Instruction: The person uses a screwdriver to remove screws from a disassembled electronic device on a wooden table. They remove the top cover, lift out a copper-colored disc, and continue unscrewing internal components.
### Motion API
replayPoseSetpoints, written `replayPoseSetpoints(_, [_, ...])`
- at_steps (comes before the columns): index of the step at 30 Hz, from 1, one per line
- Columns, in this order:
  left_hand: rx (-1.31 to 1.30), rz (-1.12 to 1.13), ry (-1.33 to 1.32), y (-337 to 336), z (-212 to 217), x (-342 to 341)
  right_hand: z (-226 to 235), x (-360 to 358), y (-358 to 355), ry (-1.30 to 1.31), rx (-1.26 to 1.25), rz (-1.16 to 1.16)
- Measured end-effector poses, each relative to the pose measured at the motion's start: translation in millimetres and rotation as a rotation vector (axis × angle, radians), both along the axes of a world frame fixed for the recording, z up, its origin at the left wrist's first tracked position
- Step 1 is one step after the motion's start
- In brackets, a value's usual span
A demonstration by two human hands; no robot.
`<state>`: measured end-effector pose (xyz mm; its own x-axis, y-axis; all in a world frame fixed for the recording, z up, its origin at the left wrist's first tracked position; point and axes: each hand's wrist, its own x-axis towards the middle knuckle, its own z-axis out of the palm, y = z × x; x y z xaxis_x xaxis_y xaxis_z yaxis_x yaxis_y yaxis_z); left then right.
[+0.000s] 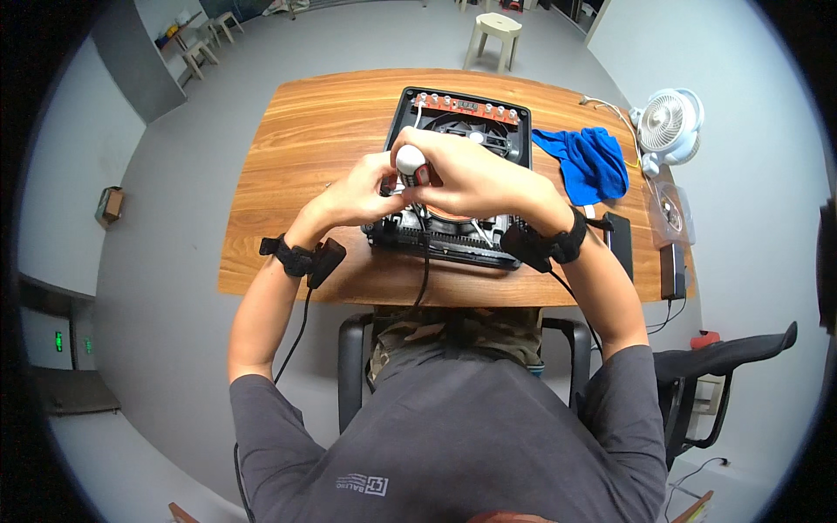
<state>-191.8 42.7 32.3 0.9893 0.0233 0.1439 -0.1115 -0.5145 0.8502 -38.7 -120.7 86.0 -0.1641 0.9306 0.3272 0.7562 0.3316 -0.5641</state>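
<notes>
An opened induction cooker (520, 148) in a black casing lies on the wooden table, showing a fan, a copper coil and an orange button board (475, 106). My right hand (471, 179) is wrapped round a screwdriver (410, 159) with a white-ended, red and black handle, held upright over the cooker's left part. From the left, my left hand (356, 190) closes its thumb and fingers about the lower part of the same screwdriver. My hands hide the tip and whatever it touches. Black straps with small boxes circle both wrists.
Right of the cooker lie a blue cloth (595, 166), a black flat device (618, 244), a clear plastic box (670, 213) and a black power adapter (672, 271). A white fan (667, 126) stands at the right edge. Cables hang from my wrists. A stool (497, 30) stands beyond the table.
</notes>
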Motion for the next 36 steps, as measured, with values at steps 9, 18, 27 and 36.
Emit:
replayPoseSetpoints(9, [0.007, 0.170, -0.094, -17.9, -10.4, -1.6, -6.0, -6.2, -10.2, -0.117, 0.131, -0.154])
replayPoseSetpoints(18, [0.131, 0.439, -0.224, -46.9, -18.3, -0.7, -18.1, -36.8, -20.3, -0.047, 0.317, -0.406])
replayPoseSetpoints(27, [0.077, 0.307, -0.172, -48.6, -13.8, -15.1, -25.9, -34.9, -23.4, -0.105, 0.283, -0.335])
replayPoseSetpoints(36, [0.305, 0.472, -0.250, -51.4, -16.3, -7.0, -24.1, -48.9, -16.2, -0.174, 0.395, -0.536])
